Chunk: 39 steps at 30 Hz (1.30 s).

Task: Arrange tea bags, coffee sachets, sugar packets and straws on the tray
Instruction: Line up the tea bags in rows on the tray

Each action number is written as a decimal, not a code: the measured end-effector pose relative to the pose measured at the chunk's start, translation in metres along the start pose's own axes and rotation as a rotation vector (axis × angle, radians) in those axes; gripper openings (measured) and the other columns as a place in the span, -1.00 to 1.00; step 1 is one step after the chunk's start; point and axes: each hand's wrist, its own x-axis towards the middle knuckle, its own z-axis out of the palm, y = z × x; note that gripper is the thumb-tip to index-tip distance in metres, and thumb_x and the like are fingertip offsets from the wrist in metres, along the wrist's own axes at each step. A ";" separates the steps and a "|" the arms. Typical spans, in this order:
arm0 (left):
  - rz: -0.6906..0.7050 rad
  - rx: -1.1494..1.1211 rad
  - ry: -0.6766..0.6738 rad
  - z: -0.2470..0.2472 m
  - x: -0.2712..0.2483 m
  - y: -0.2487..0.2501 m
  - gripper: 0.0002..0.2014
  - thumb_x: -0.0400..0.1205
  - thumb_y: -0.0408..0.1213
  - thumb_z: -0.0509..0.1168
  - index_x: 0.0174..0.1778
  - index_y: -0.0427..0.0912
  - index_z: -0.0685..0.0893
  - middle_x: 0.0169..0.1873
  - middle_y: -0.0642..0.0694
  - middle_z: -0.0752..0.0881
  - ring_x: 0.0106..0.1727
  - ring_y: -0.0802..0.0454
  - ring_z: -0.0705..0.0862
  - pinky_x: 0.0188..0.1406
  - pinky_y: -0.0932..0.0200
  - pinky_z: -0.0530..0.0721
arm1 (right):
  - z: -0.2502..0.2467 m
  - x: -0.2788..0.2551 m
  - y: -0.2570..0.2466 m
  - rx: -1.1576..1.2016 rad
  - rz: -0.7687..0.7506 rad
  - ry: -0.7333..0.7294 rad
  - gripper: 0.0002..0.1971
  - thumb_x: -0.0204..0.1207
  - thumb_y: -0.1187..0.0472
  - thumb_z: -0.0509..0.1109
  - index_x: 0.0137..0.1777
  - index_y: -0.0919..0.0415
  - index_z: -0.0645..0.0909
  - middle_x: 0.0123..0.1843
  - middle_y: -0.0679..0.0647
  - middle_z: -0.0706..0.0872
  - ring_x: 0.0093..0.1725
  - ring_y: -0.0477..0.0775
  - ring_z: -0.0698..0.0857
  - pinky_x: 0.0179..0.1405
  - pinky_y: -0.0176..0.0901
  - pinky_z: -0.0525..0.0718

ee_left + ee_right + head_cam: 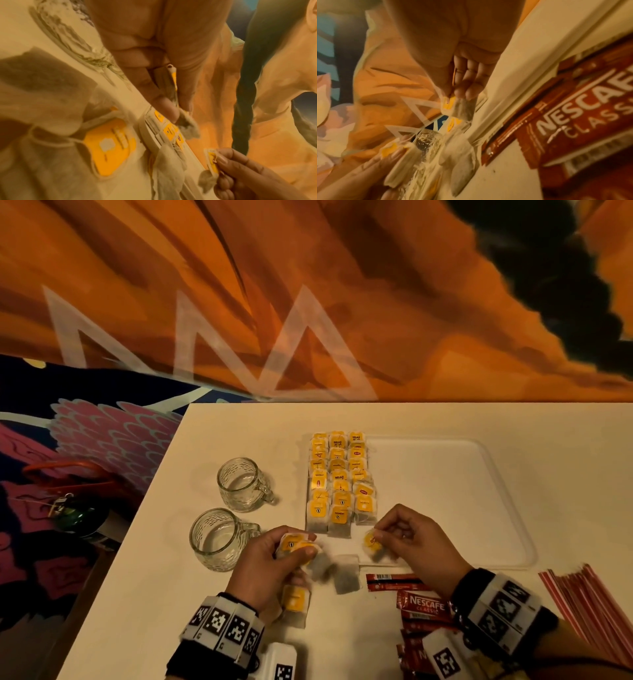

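Note:
A white tray point(455, 491) lies on the table; three rows of yellow-tagged tea bags point(340, 477) fill its left end. My left hand point(274, 563) grips a small bunch of tea bags point(294, 544) just in front of the tray's left corner. My right hand point(411, 539) pinches one tea bag point(372, 542) by its yellow tag, over the tray's near edge; the same tea bag point(458, 108) hangs from my fingertips in the right wrist view. Loose tea bags point(344, 573) lie between my hands. Red Nescafe sachets point(424, 606) lie under my right wrist. Red-striped straws point(589, 601) lie at the right.
Two empty glass mugs point(245, 484) point(219, 539) stand left of the tray. The table's left edge point(137, 508) runs diagonally, with patterned fabric and small objects beyond it. An orange patterned cloth point(308, 302) hangs behind the table. The tray's right part is bare.

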 end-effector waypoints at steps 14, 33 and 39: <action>-0.051 0.081 0.021 -0.003 0.001 0.005 -0.86 0.62 -0.54 0.25 -0.01 -0.33 0.70 -0.47 -0.21 0.70 -0.59 0.01 0.62 -0.60 0.22 0.65 | 0.010 0.036 0.002 0.018 0.207 0.181 -0.94 0.44 0.34 0.55 -0.12 0.29 0.74 -0.39 0.20 0.72 -0.50 0.05 0.68 -0.46 -0.18 0.73; -0.010 0.125 -0.093 0.007 0.005 0.006 -0.80 0.51 -0.53 0.42 0.03 -0.29 0.68 -0.37 -0.26 0.74 -0.43 -0.05 0.70 -0.48 0.16 0.72 | 0.040 0.021 -0.042 -0.331 -0.137 -0.197 -0.79 0.40 0.00 0.57 0.02 -0.02 0.78 -0.09 -0.21 0.70 -0.14 -0.36 0.61 -0.12 -0.47 0.48; 0.014 0.111 -0.095 0.009 0.003 0.006 -0.82 0.48 -0.53 0.44 -0.04 -0.31 0.65 -0.34 -0.25 0.76 -0.43 -0.03 0.71 -0.52 0.17 0.71 | 0.031 0.016 -0.043 -0.314 -0.116 -0.213 -0.94 0.41 0.08 0.59 -0.21 -0.09 0.75 -0.23 -0.21 0.76 -0.20 -0.29 0.66 -0.17 -0.46 0.54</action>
